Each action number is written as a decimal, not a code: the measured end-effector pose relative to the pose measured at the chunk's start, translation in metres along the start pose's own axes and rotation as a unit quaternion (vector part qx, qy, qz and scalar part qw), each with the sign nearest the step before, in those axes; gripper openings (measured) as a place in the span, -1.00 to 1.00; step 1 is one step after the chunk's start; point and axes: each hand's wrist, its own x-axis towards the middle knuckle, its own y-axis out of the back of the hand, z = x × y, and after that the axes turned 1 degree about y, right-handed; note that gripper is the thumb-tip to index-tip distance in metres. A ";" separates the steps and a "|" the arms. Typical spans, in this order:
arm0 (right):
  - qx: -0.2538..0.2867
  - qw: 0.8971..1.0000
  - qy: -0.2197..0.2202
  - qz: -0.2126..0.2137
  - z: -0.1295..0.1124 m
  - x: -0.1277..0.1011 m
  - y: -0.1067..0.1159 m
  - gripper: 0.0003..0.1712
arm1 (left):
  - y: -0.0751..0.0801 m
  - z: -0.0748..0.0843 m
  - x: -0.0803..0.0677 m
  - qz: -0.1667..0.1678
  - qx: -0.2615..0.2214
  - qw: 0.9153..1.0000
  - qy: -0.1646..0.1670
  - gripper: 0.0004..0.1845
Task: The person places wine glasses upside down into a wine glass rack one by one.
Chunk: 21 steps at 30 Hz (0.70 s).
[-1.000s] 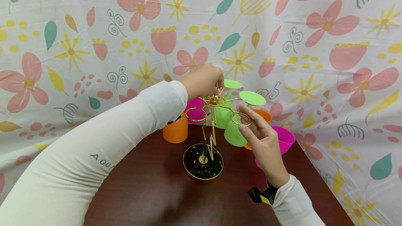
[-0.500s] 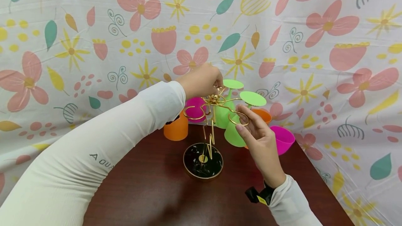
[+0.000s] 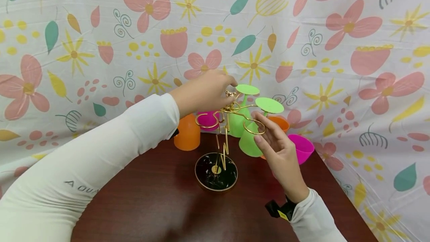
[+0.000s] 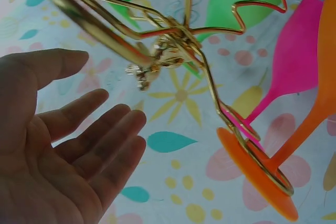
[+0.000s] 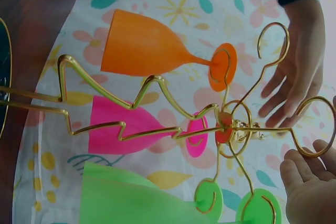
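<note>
Just beyond the right hand's fingers (image 3: pixel 260 120), the green goblets (image 3: pixel 250 141) block the gold rack's (image 3: pixel 231 109) far loops. Left of the left hand's fingers (image 3: pixel 226 81), orange (image 3: pixel 188 133) and pink goblets (image 3: pixel 208 118) crowd the rim. Below both, bare bench (image 3: pixel 168 204) lies around the base.

Left hand (image 3: pixel 205 92) covers the top knob of the gold rack (image 3: pixel 224 122) in head view; whether its fingers (image 3: pixel 231 82) touch the knob can't be told. Left wrist view: palm cut by left and bottom edges, nearest rack loop blurred. Pink goblet (image 3: pixel 208 119) mostly hidden behind left forearm and rack wires. Orange goblet (image 3: pixel 278 123) behind the right fingers (image 3: pixel 265 124), only rim showing. Right hand (image 5: pixel 307 190) in right wrist view cut by bottom-right corner, fingertips only. Rack base (image 5: pixel 4 77) cut off at left edge there. Green goblets (image 5: pixel 136 200) cropped by bottom edge.
</note>
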 end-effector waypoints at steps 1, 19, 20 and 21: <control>-0.001 1.000 0.001 -0.001 -0.001 -0.001 0.001 -0.42 | 0.001 0.001 -0.006 0.010 -0.004 1.000 -0.006 -0.57; -0.041 0.999 -0.009 -0.001 -0.004 -0.016 0.009 -0.36 | -0.029 0.001 -0.108 0.227 -0.088 0.967 -0.080 -0.56; -0.043 0.999 -0.006 0.001 -0.003 -0.017 0.009 -0.36 | -0.034 -0.001 -0.112 0.231 -0.100 0.964 -0.080 -0.54; -0.045 0.999 -0.004 0.001 -0.003 -0.018 0.009 -0.36 | -0.038 -0.003 -0.115 0.235 -0.111 0.963 -0.078 -0.53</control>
